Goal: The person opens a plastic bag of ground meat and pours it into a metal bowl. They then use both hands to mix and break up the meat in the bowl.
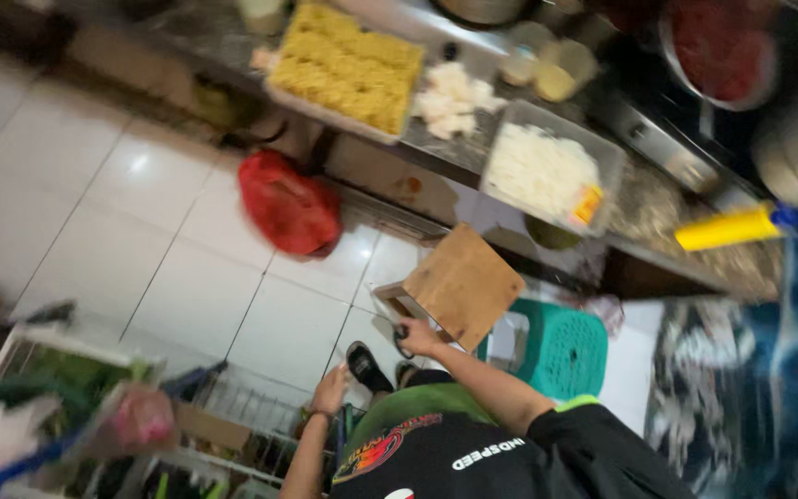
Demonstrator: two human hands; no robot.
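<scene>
**A:** What is the right hand doing?

**B:** Its fingers are curled tight on a small dark object. The blur hides what the object is. The knuckles rest against the near corner of the wooden stool.

**A:** Which way does the stool lie from that grip?

**B:** Toward one o'clock, touching the hand. Its flat top is tilted, and its long edge runs from about seven o'clock to one o'clock. One leg shows at the hand's eleven o'clock.

**A:** And the left hand?

**B:** It is loose, with the fingers slack, and I can see nothing in it. It sits at the right hand's eight o'clock, beside a sandalled foot and just above the wire rack. The right hand is clearly the nearer one to the stool.

**A:** What lies further out?

**B:** A teal plastic stool stands at three o'clock, just beside the wooden one. A red plastic bag lies on the tiled floor at eleven o'clock, well apart. Past both, at twelve, runs the counter with a tray of yellow noodles and a tub of white shreds.
</scene>
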